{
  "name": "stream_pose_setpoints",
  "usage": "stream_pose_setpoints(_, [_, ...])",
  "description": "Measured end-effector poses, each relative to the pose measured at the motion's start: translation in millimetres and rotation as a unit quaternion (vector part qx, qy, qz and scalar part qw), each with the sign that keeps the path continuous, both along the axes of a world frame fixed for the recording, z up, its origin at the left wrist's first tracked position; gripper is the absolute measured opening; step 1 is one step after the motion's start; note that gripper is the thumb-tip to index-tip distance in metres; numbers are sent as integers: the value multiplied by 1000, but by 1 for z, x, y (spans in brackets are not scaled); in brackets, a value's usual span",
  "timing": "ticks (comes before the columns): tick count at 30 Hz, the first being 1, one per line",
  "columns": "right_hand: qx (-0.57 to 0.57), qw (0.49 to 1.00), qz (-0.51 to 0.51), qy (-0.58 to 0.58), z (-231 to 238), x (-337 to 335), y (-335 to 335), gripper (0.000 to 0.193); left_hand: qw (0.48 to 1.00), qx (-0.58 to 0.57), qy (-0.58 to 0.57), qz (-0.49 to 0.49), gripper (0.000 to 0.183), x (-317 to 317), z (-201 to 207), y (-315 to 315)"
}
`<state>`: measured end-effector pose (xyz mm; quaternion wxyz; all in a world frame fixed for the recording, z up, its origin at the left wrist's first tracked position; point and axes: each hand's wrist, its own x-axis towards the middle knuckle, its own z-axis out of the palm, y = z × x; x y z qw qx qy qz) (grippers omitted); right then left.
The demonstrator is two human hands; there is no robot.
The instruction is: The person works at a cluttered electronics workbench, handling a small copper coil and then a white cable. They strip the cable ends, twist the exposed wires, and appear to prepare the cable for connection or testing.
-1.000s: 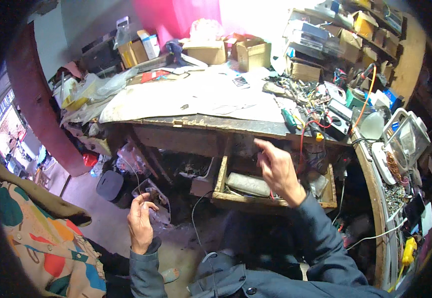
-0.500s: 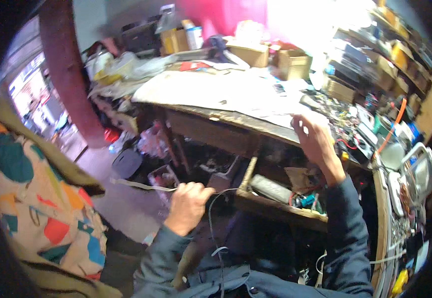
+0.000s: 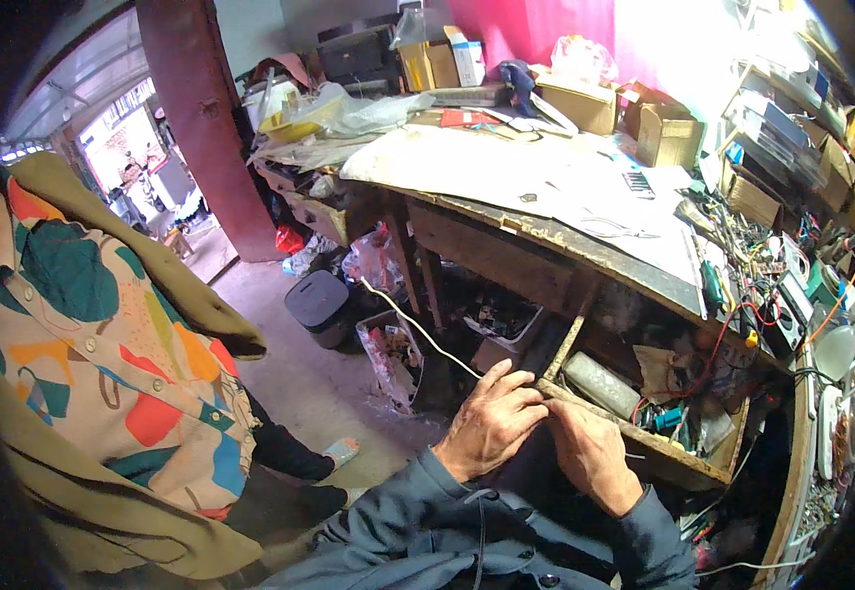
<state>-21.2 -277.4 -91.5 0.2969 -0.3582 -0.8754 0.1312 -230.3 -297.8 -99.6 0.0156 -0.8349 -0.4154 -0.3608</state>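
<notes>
A thin white cable [image 3: 416, 323] rises from my left hand [image 3: 491, 423] and curves up to the left, its free end in the air. The left fingers are closed around it. My right hand [image 3: 595, 447] is right beside it, fingertips against the left ones, closed on the cable where the two hands meet; the exact grip is hidden. A short pale tip shows just right of the right hand. Both hands are in front of an open wooden drawer [image 3: 634, 433]. A thin dark cord [image 3: 482, 541] hangs over my jacket.
The drawer holds a grey cylinder [image 3: 602, 385] and a teal part [image 3: 660, 421]. Long-nose pliers [image 3: 619, 228] lie on the bench [image 3: 427, 162]. Wires and parts crowd the right. Left stands a person in a patterned shirt [image 3: 103, 344]; beyond are a dark bin [image 3: 317, 307] and a box [image 3: 388, 354].
My right hand has come down from the bench edge to meet my left hand, which has moved right in the view. The view has shifted, showing more of the person at left.
</notes>
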Motion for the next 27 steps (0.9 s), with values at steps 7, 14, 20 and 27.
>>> stream_pose_setpoints(7, [-34, 999, -2, 41, -39, 23, -17, 11, 847, 47, -494, 189, 62, -14, -9, 0])
stream_pose_setpoints(14, [-150, 988, 24, 2, -57, 34, -30, 10, 637, -115, -762, 20, 39, -74, 4, 29])
stream_pose_setpoints(20, [-140, 990, -5, 17, -60, 50, -36, 13, 622, -139, -766, 82, 38, -84, 11, 27])
stream_pose_setpoints(27, [-138, 990, 32, -5, -61, 50, -29, 18, 604, -157, -777, 82, 34, -108, -15, 37])
